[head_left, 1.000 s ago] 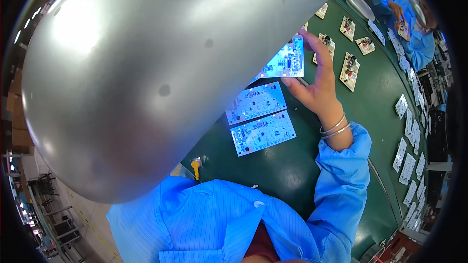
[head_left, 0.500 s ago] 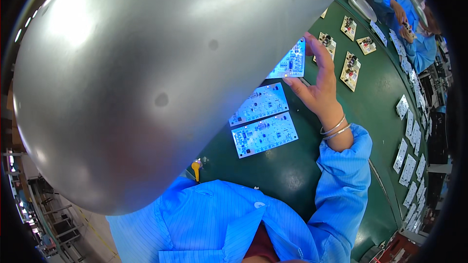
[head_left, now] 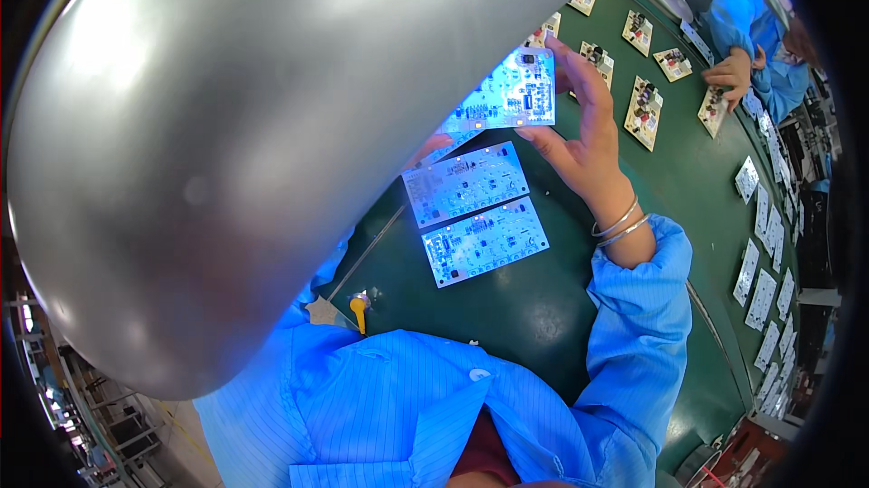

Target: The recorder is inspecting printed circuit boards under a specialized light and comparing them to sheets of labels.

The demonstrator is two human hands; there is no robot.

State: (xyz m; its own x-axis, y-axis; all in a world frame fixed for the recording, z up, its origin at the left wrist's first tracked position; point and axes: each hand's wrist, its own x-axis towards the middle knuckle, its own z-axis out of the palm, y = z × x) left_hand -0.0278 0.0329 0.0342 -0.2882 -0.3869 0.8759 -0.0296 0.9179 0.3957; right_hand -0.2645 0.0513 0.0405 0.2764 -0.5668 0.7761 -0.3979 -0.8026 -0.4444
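Inspection looks underway: one circuit board [head_left: 509,94] is held raised under blue light, gripped at its edge by the right hand [head_left: 584,139]. Two boards [head_left: 475,212] lie below on the green tabletop [head_left: 543,307]. The left hand is hidden.

Bright blue-white light, glare on metal lamp shade [head_left: 226,126], fisheye edges dark & bent

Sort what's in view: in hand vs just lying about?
In hand: lit board in right hand; left fingertip at its lower edge.

Lying about: two boards on green mat, yellow tool, far boards, co-worker's hand.
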